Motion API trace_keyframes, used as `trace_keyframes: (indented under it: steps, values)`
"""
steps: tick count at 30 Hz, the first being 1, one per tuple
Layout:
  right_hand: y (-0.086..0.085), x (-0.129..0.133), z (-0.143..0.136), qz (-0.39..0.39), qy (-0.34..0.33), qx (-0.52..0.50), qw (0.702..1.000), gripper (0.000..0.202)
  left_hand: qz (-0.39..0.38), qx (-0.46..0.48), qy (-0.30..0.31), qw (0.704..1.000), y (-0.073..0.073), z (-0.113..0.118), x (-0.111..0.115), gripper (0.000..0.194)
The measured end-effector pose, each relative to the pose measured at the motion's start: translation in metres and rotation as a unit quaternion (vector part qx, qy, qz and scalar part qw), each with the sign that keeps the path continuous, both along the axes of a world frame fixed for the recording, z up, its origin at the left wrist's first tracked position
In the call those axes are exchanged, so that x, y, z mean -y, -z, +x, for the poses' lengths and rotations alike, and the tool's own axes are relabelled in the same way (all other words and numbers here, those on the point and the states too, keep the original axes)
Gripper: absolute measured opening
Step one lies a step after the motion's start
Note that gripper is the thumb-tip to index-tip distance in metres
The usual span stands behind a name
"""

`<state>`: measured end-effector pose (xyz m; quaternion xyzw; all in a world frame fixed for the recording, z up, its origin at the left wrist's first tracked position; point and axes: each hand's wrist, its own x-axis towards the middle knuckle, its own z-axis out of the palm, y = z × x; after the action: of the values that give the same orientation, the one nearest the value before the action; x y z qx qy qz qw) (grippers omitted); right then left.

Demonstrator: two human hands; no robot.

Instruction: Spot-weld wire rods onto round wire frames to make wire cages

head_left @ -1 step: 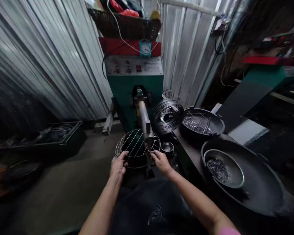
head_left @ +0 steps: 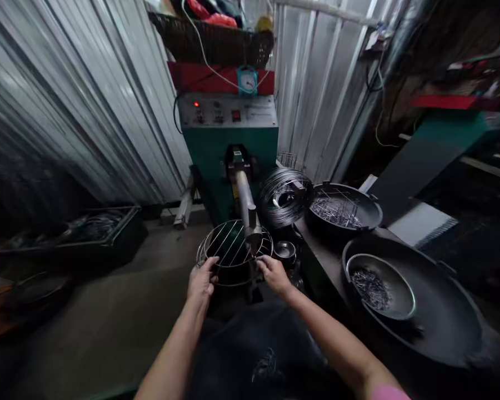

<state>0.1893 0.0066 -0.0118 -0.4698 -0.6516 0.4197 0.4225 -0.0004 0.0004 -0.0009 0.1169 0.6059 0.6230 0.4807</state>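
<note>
A round wire rack [head_left: 229, 244] with parallel bars and a second ring lies under the tip of a machine's metal arm [head_left: 245, 205]. My left hand [head_left: 200, 279] pinches the rack's left front rim. My right hand [head_left: 274, 273] is closed at the right front of the rack, fingertips just beside the electrode tip; what they pinch is too small to make out. Behind stands the green machine [head_left: 208, 144], its grey control panel [head_left: 256, 114] showing a lit red lamp.
A wire coil [head_left: 281, 208] stands right of the machine. Further right are a pan of short wires [head_left: 369, 211] and a bowl of small metal pieces [head_left: 406, 294] in a large pan [head_left: 441, 316]. A green bin [head_left: 127, 236] sits left, below the corrugated wall [head_left: 125, 100].
The red lamp on the control panel now glows brightly; it was dim before. My hands and the rack have not visibly moved.
</note>
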Motion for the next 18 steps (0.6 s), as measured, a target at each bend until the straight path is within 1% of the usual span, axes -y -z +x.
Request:
trace_keyframes:
  steps: [5,6,8,10,12,13,14,15,16,18]
  values:
    - [0.001,0.002,-0.003,-0.062,0.016,-0.031,0.997,0.020,-0.031,-0.006,-0.017,0.999,0.003,0.000,0.000,0.038]
    - [0.002,0.005,-0.002,-0.065,0.019,-0.036,0.997,0.020,-0.039,-0.005,-0.022,0.999,0.003,0.001,0.000,0.038]
    - [0.005,0.013,0.003,-0.034,0.028,-0.028,0.999,0.024,-0.043,0.005,-0.019,0.999,0.001,0.002,0.000,0.040]
    - [0.011,0.027,0.016,0.025,0.034,0.004,0.999,0.030,-0.031,0.019,-0.003,0.999,-0.003,0.000,-0.001,0.040]
    - [0.022,0.047,0.037,0.072,0.040,0.049,0.995,0.032,-0.012,0.031,0.012,0.999,-0.004,-0.006,0.001,0.038]
    - [0.029,0.058,0.051,0.081,0.045,0.072,0.993,0.031,-0.006,0.039,0.018,0.999,-0.002,-0.011,0.003,0.035]
    - [0.037,0.071,0.067,0.080,0.055,0.093,0.991,0.031,-0.002,0.050,0.024,0.998,0.002,-0.017,0.007,0.031]
    - [0.046,0.086,0.084,0.073,0.070,0.113,0.988,0.032,-0.009,0.062,0.029,0.998,0.010,-0.023,0.012,0.028]
    - [0.056,0.101,0.102,0.062,0.087,0.131,0.986,0.032,-0.021,0.072,0.033,0.997,0.022,-0.029,0.018,0.025]
    - [0.074,0.134,0.138,0.037,0.126,0.163,0.978,0.032,-0.068,0.088,0.034,0.993,0.054,-0.041,0.032,0.022]
